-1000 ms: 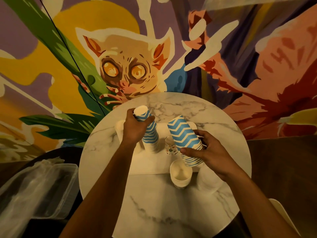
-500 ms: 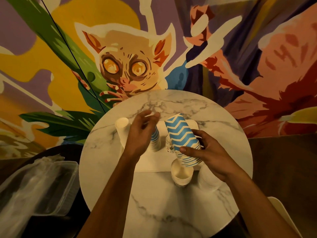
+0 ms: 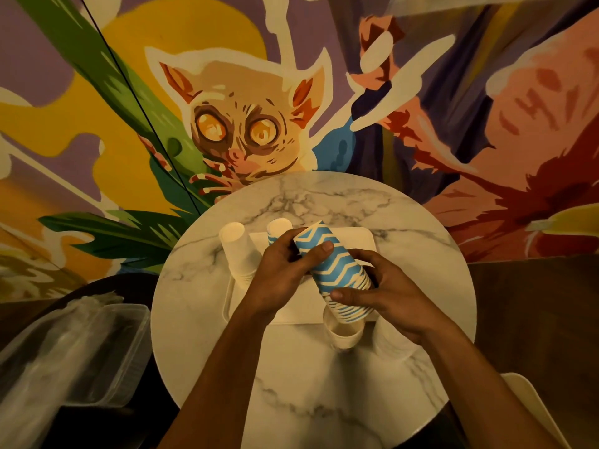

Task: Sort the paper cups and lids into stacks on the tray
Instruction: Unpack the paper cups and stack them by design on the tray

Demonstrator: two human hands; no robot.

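Observation:
A tilted stack of blue zigzag cups [image 3: 337,270] hangs over the white tray [image 3: 356,236]. My left hand [image 3: 282,270] grips its upper end and my right hand [image 3: 385,293] grips its lower end. Behind my left hand stands a shorter stack of blue striped cups [image 3: 278,229], bottoms up, mostly hidden. A stack of plain white cups [image 3: 238,254] stands upside down at the tray's left edge. An upright white cup [image 3: 343,333] sits just in front of the tray. A pile of white lids [image 3: 389,346] lies to its right, partly under my right hand.
The round marble table [image 3: 311,377] stands against a painted mural wall. A clear plastic container [image 3: 64,351] sits low at the left, off the table. A pale chair edge [image 3: 531,413] shows at the lower right.
My left hand let go of the striped cup stack on the tray and moved right to grip the top of the zigzag stack. My right hand kept its hold.

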